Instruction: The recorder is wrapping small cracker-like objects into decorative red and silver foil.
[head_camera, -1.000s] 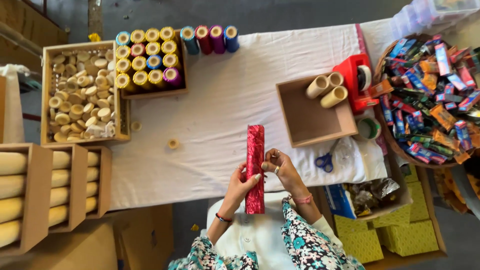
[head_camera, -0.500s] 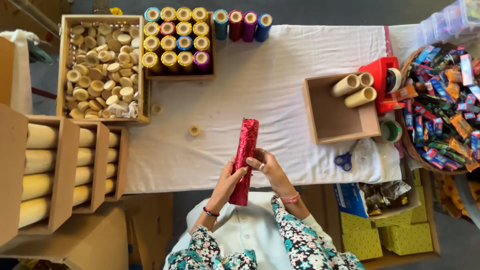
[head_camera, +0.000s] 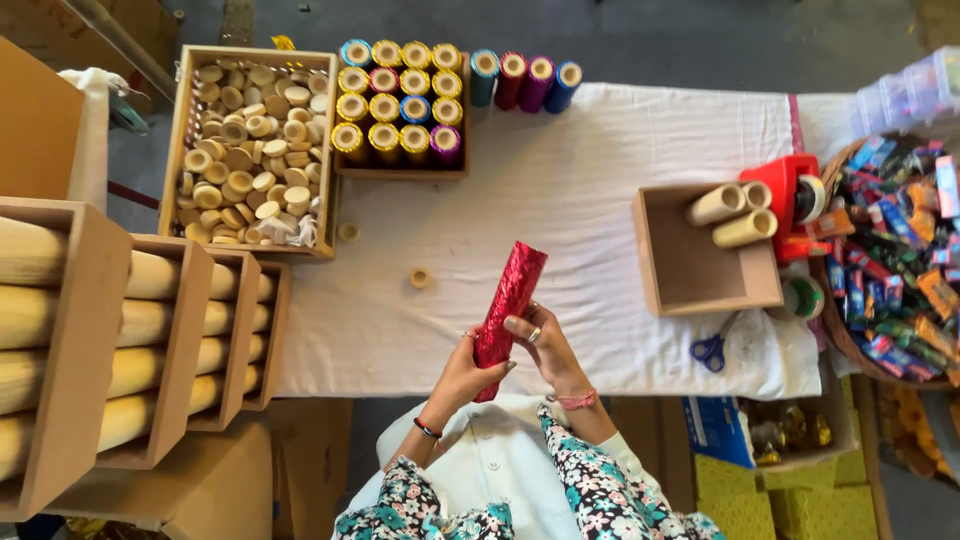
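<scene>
Left hand (head_camera: 468, 372): clamped on lower end of red glitter tube (head_camera: 508, 305)
Right hand (head_camera: 540, 345): wrapped round tube's middle
Tube: tilted, over white table (head_camera: 580, 200) edge, left of scissors (head_camera: 712, 348)

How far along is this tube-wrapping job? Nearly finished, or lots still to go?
Done: a tray of wrapped tubes stands upright at the table's far edge. In hand: the left hand and right hand hold a red foil tube. Left: bare tubes lean in the open box, with many more in the racks.
</scene>
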